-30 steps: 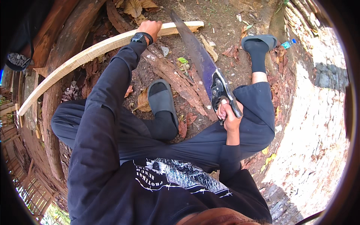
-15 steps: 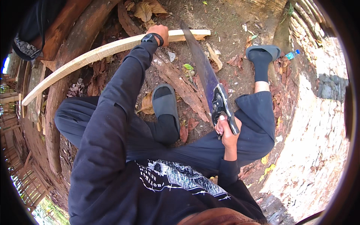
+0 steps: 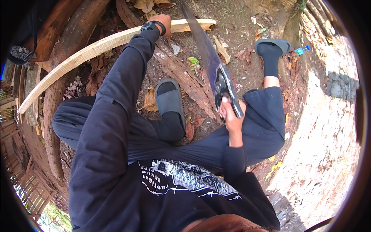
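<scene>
My left hand (image 3: 162, 24) is wrapped round a long pale wooden plank (image 3: 83, 57) near its far right end. The plank rests across a thick brown log (image 3: 58, 104), and its curve comes partly from the lens. In my right hand (image 3: 233, 116) is a hand saw (image 3: 206, 50), gripped by its dark handle. The saw's blade slants up and left, meeting the plank a little right of my left hand. Motion slightly blurs the blade. My left fingertips are mostly hidden behind the plank.
Under the blade lies a strip of rough bark (image 3: 183, 77) among dry leaves (image 3: 242, 56). My sandalled feet (image 3: 170, 102) stand on the dirt either side of the saw. A small plastic bottle (image 3: 302, 50) lies at the right. Large pale timber (image 3: 313, 154) fills the right side.
The right hand and saw have moved forward, away from my body, the blade sliding further across the plank. My left hand keeps its hold; the whole view has shifted slightly.
</scene>
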{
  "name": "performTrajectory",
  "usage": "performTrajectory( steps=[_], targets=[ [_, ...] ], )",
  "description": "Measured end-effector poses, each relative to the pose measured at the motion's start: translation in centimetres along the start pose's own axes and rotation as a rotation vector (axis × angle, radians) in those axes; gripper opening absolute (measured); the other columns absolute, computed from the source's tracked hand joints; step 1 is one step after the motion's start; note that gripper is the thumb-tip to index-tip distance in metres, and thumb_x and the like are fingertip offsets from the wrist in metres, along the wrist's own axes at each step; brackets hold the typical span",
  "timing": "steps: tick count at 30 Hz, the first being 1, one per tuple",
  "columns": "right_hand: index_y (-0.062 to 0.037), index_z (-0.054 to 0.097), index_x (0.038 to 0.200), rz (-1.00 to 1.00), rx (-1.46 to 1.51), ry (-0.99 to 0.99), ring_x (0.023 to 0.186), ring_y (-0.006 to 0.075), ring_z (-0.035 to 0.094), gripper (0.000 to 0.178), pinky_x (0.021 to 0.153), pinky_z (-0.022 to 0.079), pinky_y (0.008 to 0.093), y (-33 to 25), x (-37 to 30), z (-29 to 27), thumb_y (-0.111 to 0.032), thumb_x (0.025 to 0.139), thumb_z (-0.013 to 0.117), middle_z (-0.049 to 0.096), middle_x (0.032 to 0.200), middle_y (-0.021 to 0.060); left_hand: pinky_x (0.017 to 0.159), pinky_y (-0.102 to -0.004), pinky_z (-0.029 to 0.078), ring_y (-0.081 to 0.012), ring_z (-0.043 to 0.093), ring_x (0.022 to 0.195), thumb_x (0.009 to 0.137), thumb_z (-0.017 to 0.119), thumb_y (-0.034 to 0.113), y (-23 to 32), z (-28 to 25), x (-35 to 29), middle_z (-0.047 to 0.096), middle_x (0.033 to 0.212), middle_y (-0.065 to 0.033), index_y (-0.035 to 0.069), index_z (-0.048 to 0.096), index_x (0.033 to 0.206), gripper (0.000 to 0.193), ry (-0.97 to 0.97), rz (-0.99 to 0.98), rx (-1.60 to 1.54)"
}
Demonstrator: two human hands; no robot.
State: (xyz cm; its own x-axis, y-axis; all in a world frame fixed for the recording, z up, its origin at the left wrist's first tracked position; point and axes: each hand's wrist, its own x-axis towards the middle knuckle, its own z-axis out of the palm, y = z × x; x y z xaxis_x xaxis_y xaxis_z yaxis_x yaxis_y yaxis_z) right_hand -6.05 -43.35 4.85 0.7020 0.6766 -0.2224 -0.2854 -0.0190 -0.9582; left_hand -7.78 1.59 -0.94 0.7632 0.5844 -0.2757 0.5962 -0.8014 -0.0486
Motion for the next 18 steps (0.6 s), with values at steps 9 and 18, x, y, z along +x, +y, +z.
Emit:
performTrajectory(
  steps=[9,18],
  targets=[
    [-0.0028,0.056,0.079,0.011,0.070,-0.047,0.046,0.0083,0.045,0.023,0.044,0.036,0.0281,1.0,8.6,2.4,-0.005,0.099,0.068,0.048,0.058,-0.0009,0.086,-0.0487,0.067,-0.0345,0.079,0.096,0.076,0.092,0.028,0.3,0.6,-0.7,0.080,0.109,-0.0190,0.007,0.082,0.113,0.044,0.063,0.012,0.021],
    [0.0034,0.059,0.087,-0.019,-0.032,-0.001,0.049,0.0091,0.047,0.014,0.046,0.038,0.0276,0.6,-1.9,-0.3,0.001,0.099,0.065,0.051,0.060,0.0029,0.086,-0.0482,0.066,-0.0369,0.079,0.095,0.078,0.088,0.026,0.1,0.5,-0.9,0.079,0.106,-0.0211,0.006,0.081,0.111,0.040,0.167,0.051,0.020]
  ],
)
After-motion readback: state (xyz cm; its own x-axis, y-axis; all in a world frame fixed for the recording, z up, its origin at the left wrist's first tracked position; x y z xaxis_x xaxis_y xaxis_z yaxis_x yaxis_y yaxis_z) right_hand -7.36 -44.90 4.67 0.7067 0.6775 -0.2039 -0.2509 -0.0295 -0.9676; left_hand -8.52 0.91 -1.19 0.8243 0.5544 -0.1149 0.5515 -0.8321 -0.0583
